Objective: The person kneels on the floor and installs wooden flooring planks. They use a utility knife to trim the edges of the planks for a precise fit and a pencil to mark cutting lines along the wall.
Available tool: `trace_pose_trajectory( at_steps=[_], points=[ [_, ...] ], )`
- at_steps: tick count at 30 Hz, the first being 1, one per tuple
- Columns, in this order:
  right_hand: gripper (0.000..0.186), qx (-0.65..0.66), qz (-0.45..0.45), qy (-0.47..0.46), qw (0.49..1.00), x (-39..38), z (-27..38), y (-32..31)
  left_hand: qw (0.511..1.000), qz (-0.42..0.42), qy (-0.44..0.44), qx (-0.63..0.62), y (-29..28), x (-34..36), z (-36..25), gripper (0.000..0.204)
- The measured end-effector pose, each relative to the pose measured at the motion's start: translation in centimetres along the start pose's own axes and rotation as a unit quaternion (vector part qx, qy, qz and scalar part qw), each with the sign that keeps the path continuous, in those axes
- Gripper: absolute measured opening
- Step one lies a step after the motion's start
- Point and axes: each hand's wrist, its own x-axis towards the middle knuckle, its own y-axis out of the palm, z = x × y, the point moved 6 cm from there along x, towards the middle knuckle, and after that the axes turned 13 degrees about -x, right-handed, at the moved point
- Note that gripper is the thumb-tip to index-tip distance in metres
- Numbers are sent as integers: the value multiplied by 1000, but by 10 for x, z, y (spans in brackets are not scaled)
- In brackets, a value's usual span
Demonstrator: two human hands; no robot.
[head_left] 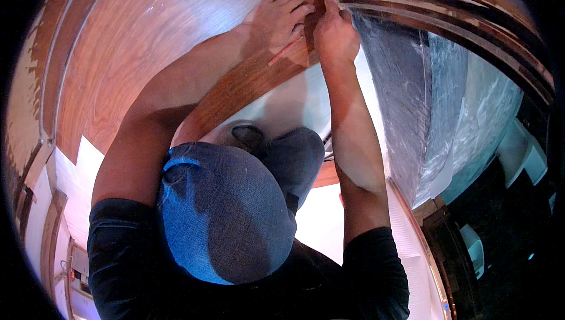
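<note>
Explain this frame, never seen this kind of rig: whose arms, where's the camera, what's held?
No machine here: these are one person's bare hands. The single picture comes from a fisheye camera on their head, looking down, so straight edges bend and the rim is black. The left hand rests on a wood-grain strip, beside a glossy wood-grain panel. The right hand reaches the strip's far end, index finger extended. A thin reddish stick shows by the left palm; I can't tell whether either hand grips anything. The denim knee below is the wearer's.
</note>
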Motion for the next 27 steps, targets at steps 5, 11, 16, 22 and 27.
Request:
trace_pose_trajectory(
  at_steps=[5, 11, 16, 22, 27],
  points=[
    [51, 26, -21, -12, 999, 3, 0, -10, 1000, 4, 3, -1, 2, 0, 1, 51],
    [45, 41, 0, -5, 999, 1, -2, -15, 1000, 29, -3, 9, -1, 1, -1, 54],
    [45, 44, -20, -13, 999, -3, -5, -17, 999, 32, -7, -3, 4, -1, 3, 54],
    [45, 31, 19, -28, 999, 9, -6, -22, 999, 46, -24, 9, 13, 0, 9, 55],
    [46, 35, 31, -39, 998, 11, -13, -23, 999, 43, -16, -1, 4, 0, 0, 52]
  ],
)
